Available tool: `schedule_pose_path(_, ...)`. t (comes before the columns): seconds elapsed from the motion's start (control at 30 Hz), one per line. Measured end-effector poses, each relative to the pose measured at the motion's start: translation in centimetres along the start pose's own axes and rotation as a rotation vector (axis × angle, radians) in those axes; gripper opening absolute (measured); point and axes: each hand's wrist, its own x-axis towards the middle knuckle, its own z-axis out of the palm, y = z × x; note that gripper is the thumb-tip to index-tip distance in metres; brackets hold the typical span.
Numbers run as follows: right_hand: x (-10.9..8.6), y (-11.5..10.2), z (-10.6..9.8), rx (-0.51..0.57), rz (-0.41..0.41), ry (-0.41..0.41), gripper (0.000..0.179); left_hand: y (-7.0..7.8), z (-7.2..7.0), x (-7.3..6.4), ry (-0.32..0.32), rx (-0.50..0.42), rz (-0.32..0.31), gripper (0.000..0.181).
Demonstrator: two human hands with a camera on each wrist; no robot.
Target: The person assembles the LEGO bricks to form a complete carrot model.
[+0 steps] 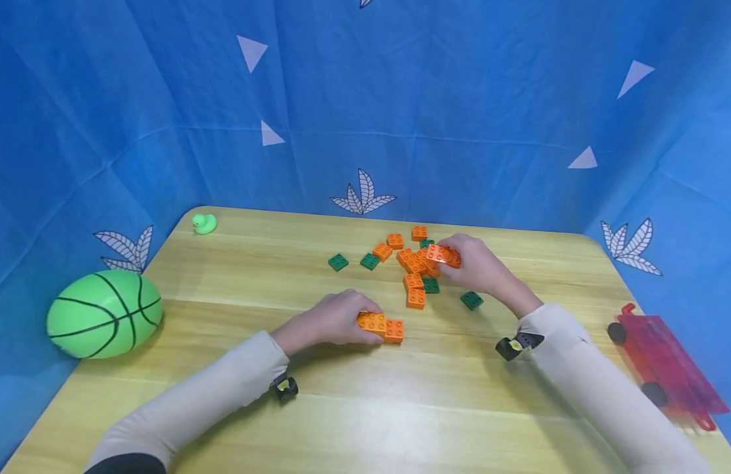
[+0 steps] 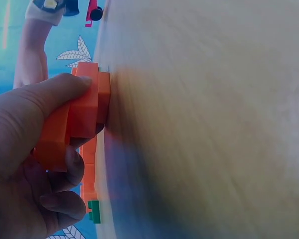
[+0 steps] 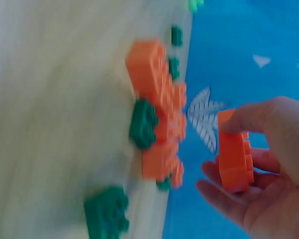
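Observation:
My left hand [image 1: 337, 318] grips several joined orange toy building bricks [image 1: 372, 322] low over the front middle of the table. In the left wrist view the thumb lies along the side of these stepped orange bricks [image 2: 83, 112], with fingers curled beneath. To the right and farther back, my right hand [image 1: 476, 266] pinches an orange brick [image 1: 439, 254] above a loose cluster. The right wrist view shows this orange brick [image 3: 233, 152] between thumb and fingers, its studs turned toward the palm. Below it spreads the cluster of orange bricks [image 1: 414, 263].
Flat green bricks [image 1: 338, 262] lie around the cluster, one green brick [image 1: 472, 301] under the right forearm. A green ball [image 1: 104, 315] sits at the left edge, a green rubber duck [image 1: 204, 224] at the back left corner. A red wheeled toy [image 1: 670, 362] stands at the right edge.

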Motion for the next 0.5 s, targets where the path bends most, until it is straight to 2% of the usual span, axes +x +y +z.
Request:
schedule_pose_path(0.17,-1.1,-1.8,0.9,0.072,-0.09,-0.041,0.04,-0.1,0.0,0.0,0.001,-0.004,-0.006,0.041)
schedule_pose_path(0.33,-2.2,-2.5,1.8,0.096,-0.226,-0.015,0.036,-0.1,0.0,0.2,-0.003,-0.007,0.0,0.04)
schedule_pose_path(0.5,-3.3,-3.2,2.7,0.126,-0.286,-0.033,0.039,-0.1,0.0,0.2,-0.005,-0.004,0.005,0.033)
